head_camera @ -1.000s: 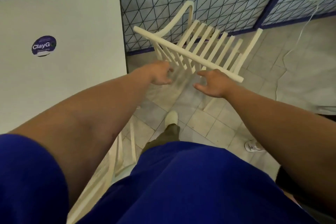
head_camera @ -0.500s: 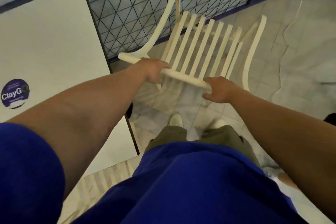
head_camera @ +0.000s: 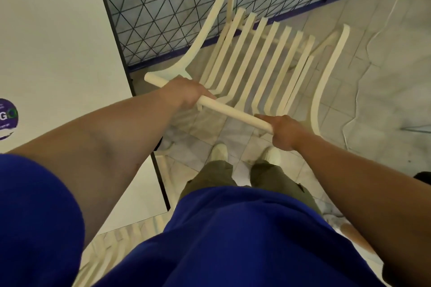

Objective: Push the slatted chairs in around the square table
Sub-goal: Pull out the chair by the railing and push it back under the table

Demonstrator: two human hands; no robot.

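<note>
**Both hands on the chair's top rail**

Cream slatted chair (head_camera: 263,60) stands on the floor just beside the right edge of the square table (head_camera: 58,42). Long parallel slats, a curved arm on each side.

I see the left hand (head_camera: 186,94) curled round the round top rail (head_camera: 233,110) near its left end. The right hand (head_camera: 283,131) is clenched on the right end.

Table top is smooth and white with a dark edge. Round purple sticker (head_camera: 7,119) at far left.

Beyond the chair is a dark wire mesh panel (head_camera: 163,7) of triangles. Pale marbled floor tiles (head_camera: 384,100), with a thin white cable (head_camera: 396,2) at right.

Second slatted chair (head_camera: 112,244) shows at the table's near corner.
</note>
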